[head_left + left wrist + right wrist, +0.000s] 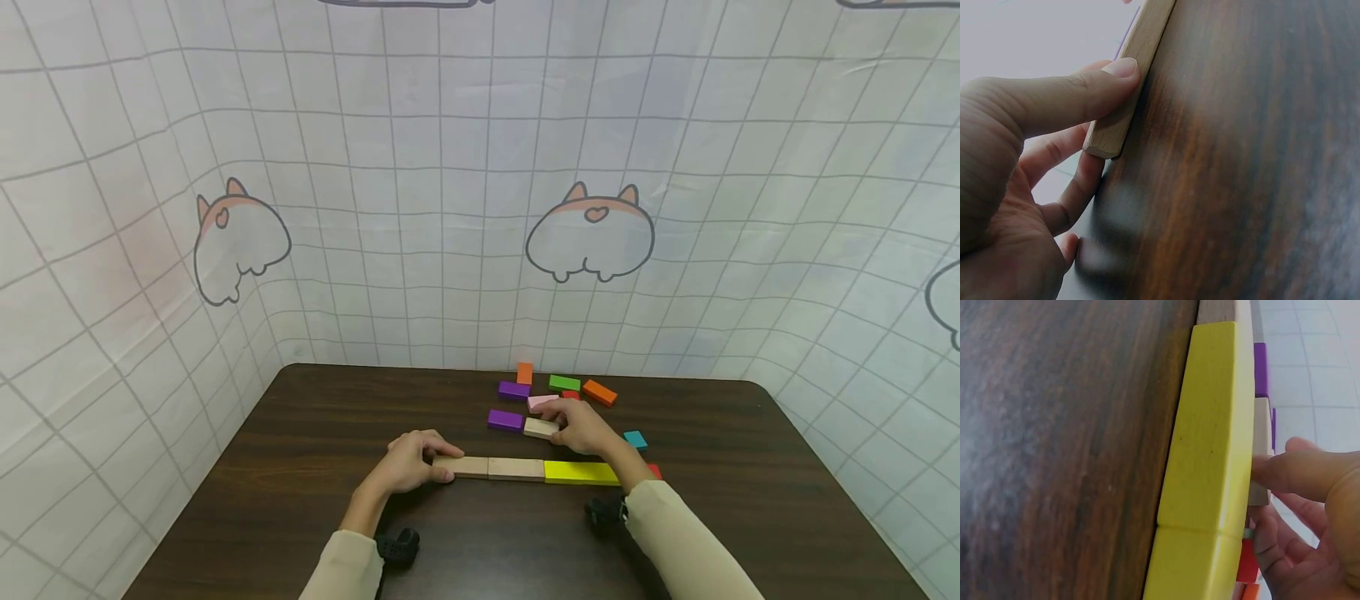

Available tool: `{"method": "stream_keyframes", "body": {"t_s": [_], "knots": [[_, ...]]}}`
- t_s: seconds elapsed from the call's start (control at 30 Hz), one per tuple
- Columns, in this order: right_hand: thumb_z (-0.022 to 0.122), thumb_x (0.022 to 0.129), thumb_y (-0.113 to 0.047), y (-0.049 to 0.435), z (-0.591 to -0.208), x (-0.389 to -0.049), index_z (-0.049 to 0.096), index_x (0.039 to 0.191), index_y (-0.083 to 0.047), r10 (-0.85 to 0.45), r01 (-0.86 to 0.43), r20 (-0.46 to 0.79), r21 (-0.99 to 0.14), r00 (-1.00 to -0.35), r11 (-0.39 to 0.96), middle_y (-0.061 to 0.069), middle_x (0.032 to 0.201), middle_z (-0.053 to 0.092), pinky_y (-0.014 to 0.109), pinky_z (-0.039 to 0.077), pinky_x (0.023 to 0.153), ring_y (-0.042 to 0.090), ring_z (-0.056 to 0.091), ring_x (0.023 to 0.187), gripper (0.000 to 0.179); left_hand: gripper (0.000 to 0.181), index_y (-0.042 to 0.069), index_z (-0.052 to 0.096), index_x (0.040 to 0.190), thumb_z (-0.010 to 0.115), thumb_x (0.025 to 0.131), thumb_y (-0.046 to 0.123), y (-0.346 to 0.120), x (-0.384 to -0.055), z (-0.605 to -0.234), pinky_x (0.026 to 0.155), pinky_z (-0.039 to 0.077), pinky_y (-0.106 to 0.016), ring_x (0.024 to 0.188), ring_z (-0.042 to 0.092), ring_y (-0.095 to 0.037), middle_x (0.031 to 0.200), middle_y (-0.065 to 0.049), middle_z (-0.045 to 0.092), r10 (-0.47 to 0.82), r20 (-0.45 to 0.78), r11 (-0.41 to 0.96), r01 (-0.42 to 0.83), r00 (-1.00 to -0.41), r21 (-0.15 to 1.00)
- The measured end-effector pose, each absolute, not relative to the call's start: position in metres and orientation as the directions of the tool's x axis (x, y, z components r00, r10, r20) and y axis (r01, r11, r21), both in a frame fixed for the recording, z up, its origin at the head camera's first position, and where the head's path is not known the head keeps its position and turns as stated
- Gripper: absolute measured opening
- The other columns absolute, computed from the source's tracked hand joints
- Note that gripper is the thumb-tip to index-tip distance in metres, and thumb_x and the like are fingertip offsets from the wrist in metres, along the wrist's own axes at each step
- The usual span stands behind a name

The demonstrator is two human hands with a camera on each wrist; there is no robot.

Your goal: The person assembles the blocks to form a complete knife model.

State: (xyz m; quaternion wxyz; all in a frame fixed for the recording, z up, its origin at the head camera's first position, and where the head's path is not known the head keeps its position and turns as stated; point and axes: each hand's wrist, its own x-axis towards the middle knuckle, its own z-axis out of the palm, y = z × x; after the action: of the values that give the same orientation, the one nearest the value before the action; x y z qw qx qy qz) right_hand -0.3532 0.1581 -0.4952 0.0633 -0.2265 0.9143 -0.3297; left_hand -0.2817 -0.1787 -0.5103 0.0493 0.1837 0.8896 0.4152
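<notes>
Both hands busy: one on the row, one on a loose block

And here's the crowd around the action! A purple block point(506, 420) sits just left of the loose pale block point(538, 428), a pink block point(542, 403) lies right behind it, and further back come a second purple block point(514, 390), a green block point(564, 382) and an angled orange block point(600, 392). A teal block point(635, 440) is out to the right. On the near side, the row runs across the table point(480, 533): wooden end block point(468, 467), second wooden block point(516, 470), then a yellow stretch point(581, 472), which stands between the loose pale block and the table's near edge. The right forearm crosses over the row's right end, partly covering a red block point(655, 472).

Now the hands! The left hand point(414, 462) has its grip closed on the row's left end, thumb on the near side, fingers behind. The right hand point(583, 427) reaches past the row, palm down, its grip narrowed around the loose pale block, thumb against the near face, forefinger stretched beyond.
</notes>
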Motion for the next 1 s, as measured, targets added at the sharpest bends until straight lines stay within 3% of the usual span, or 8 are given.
{"method": "stream_keyframes", "body": {"t_s": [0.43,0.8,1.0], "knots": [[0.067,0.088,0.009,0.182,-0.481,-0.339,0.072,0.127,-0.010,-0.518,-0.444,0.070,-0.621,-0.852,0.646,0.008,0.123,0.067,0.030,0.043,0.071,0.021,0.049,0.088,0.044,0.027,0.025,0.082,0.106,0.087,0.080,0.019,-0.178,-0.282,-0.512,0.091,0.015,-0.050,0.078,0.046,-0.015,0.094,0.010,0.069,0.366,0.072,0.592,0.292,-0.928,0.751],[0.067,0.090,0.007,0.203,-0.465,-0.317,0.071,0.128,-0.009,-0.585,-0.524,0.116,-0.603,-0.803,0.601,0.007,0.115,0.065,0.024,0.044,0.063,0.016,0.050,0.074,0.042,0.026,0.026,0.082,0.105,0.087,0.080,0.020,-0.178,-0.284,-0.514,0.088,0.016,-0.048,0.081,0.048,-0.019,0.094,0.011,0.069,0.369,0.077,0.600,0.301,-0.926,0.741],[0.068,0.090,0.005,0.213,-0.463,-0.301,0.071,0.128,-0.013,-0.631,-0.546,0.104,-0.620,-0.769,0.563,0.004,0.116,0.065,0.023,0.046,0.065,0.017,0.052,0.078,0.042,0.027,0.024,0.082,0.106,0.087,0.080,0.019,-0.178,-0.283,-0.513,0.089,0.016,-0.049,0.083,0.049,-0.021,0.096,0.009,0.070,0.367,0.075,0.595,0.296,-0.927,0.747]]}}
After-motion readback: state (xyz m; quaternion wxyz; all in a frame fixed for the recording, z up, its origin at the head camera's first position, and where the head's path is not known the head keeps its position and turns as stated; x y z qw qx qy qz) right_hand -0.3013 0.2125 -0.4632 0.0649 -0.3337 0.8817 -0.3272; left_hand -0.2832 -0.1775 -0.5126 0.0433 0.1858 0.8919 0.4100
